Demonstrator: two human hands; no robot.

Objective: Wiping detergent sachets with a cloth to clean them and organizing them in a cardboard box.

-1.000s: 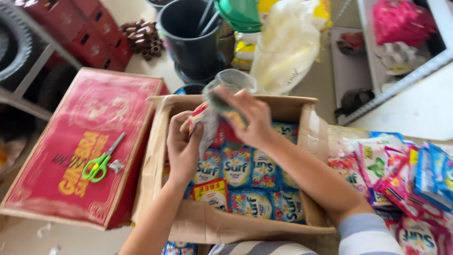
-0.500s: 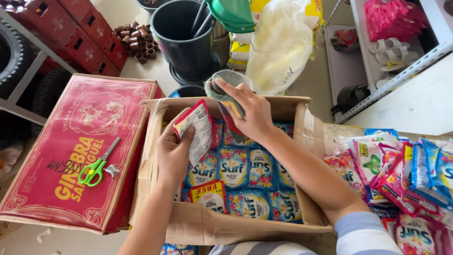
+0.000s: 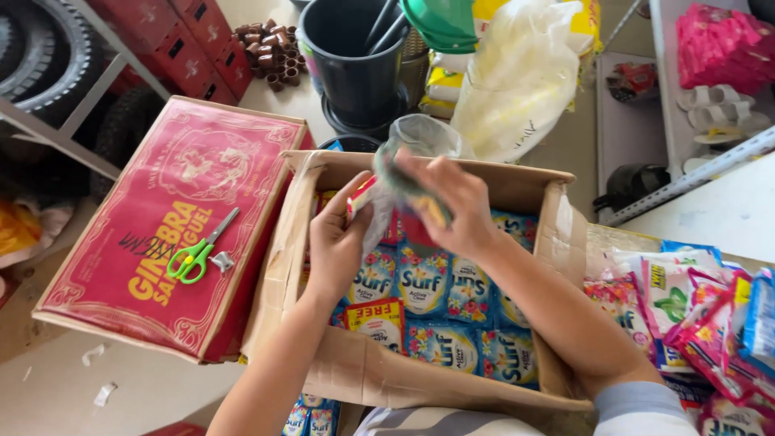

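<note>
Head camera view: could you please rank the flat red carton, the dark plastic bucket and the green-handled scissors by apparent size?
1. Flat red carton, largest.
2. Dark plastic bucket, though it stands farther from the camera.
3. Green-handled scissors, smallest.

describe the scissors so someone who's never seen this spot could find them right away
Start at the big flat red box lying left of the open cardboard box of blue packets. The scissors lie on top of that red box, near its right edge, closed and pointing up to the right. Their bright green handles set them apart; nothing else lies on the lid.
</note>
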